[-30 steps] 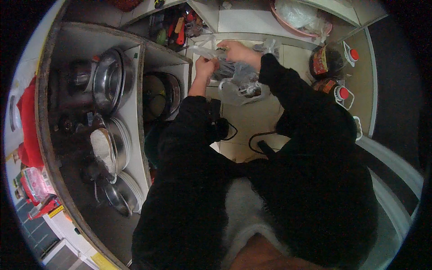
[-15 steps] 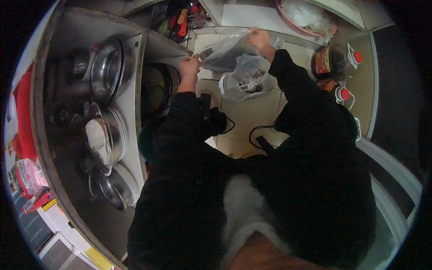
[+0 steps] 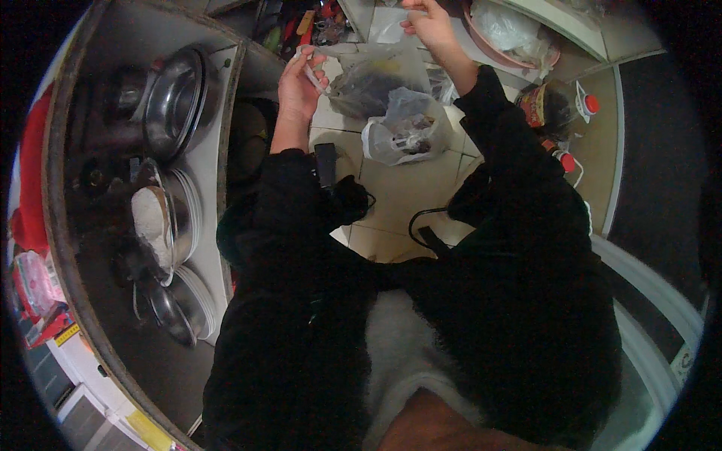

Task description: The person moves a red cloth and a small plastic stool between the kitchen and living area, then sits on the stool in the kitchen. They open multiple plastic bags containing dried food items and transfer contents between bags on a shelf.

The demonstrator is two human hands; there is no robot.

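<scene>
My left hand (image 3: 301, 86) is closed on the edge of a translucent plastic bag (image 3: 380, 79), whose film stretches from my fingers to the right. Something dark shows through the film. Higher up, my right hand (image 3: 430, 28) is off the bag, its fingers slightly bent and apart, with nothing visible in them. Just in front of this bag, a whitish plastic bag (image 3: 402, 139) sits on the tiled floor (image 3: 398, 188), its mouth partly open and small dark items inside.
On my left, a shelf unit holds metal basins (image 3: 174, 101) and stacked bowls (image 3: 184, 218). At the right stand large dark bottles with red caps (image 3: 590, 104). A pink basin (image 3: 489, 45) with clear bags is at the far right. Assorted utensils (image 3: 304, 26) lie at the far left.
My right hand has let go of the bag and moved up and away. My left hand has risen and turned, still gripping its edge. The bag has opened out, showing its dark contents.
</scene>
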